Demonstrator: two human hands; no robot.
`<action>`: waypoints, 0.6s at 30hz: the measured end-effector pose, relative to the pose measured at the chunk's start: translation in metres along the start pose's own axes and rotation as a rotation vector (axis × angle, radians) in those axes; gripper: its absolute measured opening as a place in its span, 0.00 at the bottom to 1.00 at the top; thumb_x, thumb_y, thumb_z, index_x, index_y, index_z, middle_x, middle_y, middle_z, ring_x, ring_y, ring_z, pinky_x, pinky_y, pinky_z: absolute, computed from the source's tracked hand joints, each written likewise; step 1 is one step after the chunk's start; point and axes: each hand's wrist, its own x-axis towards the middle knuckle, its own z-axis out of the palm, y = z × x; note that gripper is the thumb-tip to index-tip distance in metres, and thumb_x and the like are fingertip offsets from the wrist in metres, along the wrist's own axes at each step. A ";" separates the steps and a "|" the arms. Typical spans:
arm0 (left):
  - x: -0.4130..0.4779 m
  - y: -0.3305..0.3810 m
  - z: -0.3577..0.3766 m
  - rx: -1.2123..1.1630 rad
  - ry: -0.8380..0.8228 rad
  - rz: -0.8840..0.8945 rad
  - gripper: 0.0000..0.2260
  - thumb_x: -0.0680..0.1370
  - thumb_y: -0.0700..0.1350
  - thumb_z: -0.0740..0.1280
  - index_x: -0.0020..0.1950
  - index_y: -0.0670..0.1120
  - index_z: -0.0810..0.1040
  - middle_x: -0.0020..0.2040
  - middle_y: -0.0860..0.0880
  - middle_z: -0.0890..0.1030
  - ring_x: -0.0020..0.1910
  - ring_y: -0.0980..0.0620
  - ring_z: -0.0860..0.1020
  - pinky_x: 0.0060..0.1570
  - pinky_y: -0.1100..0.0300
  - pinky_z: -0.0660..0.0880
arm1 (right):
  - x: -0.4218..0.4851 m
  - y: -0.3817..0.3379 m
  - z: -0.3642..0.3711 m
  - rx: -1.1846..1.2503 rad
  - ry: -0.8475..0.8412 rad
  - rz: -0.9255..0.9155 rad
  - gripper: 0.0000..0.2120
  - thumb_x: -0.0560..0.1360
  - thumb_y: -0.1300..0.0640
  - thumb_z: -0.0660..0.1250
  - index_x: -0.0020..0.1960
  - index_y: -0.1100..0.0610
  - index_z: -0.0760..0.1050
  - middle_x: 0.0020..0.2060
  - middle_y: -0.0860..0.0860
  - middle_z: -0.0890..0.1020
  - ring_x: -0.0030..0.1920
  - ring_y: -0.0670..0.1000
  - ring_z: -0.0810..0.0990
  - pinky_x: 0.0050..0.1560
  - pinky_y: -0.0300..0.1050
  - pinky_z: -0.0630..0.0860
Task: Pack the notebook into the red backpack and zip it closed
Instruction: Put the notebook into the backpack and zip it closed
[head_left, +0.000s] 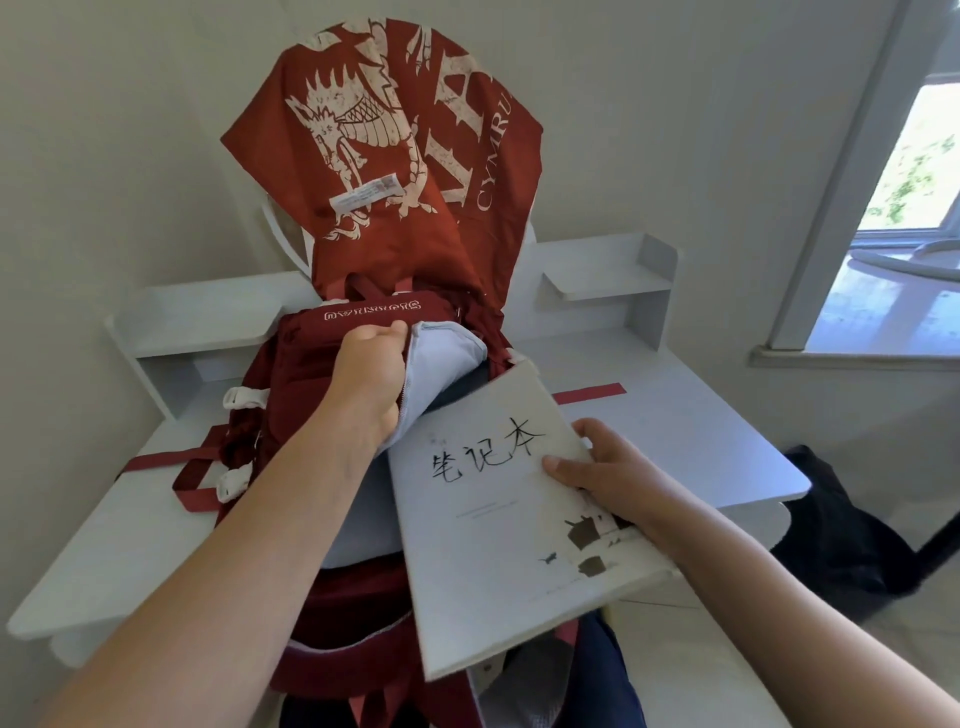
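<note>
The red backpack (301, 374) lies on the white desk (691, 431), its main compartment unzipped and its pale grey lining showing. My left hand (371, 379) grips the edge of the opening and holds the flap apart. My right hand (608, 475) holds the notebook (498, 525), a pale grey book with black handwritten characters on its cover. The notebook is tilted, and its far corner sits at the mouth of the backpack's opening; most of the book is outside.
A dark red cloth (400, 156) printed with a white dragon hangs over a chair back behind the backpack. Low white shelves (608, 275) run along the desk's rear. A strip of red tape (592, 392) lies on the desk. A black bag (841, 525) sits on the floor at right.
</note>
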 end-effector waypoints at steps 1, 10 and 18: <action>0.000 -0.001 0.000 0.004 -0.004 -0.005 0.08 0.81 0.43 0.59 0.50 0.42 0.76 0.41 0.50 0.78 0.41 0.55 0.76 0.41 0.64 0.73 | 0.002 -0.002 0.005 -0.023 0.001 0.010 0.17 0.73 0.52 0.71 0.58 0.52 0.69 0.47 0.56 0.85 0.41 0.55 0.87 0.43 0.55 0.84; 0.000 -0.004 0.003 0.049 0.003 -0.029 0.12 0.81 0.44 0.59 0.56 0.38 0.77 0.48 0.44 0.80 0.49 0.49 0.77 0.51 0.56 0.75 | 0.016 -0.027 0.038 -0.184 -0.001 0.042 0.16 0.74 0.50 0.70 0.53 0.52 0.66 0.51 0.55 0.81 0.47 0.55 0.84 0.50 0.53 0.82; -0.002 -0.002 0.006 0.067 0.019 -0.017 0.11 0.81 0.45 0.59 0.56 0.39 0.76 0.50 0.44 0.79 0.49 0.50 0.76 0.50 0.58 0.73 | 0.017 -0.030 0.047 -0.271 -0.027 -0.026 0.17 0.72 0.49 0.72 0.55 0.54 0.70 0.49 0.53 0.83 0.45 0.53 0.84 0.49 0.53 0.82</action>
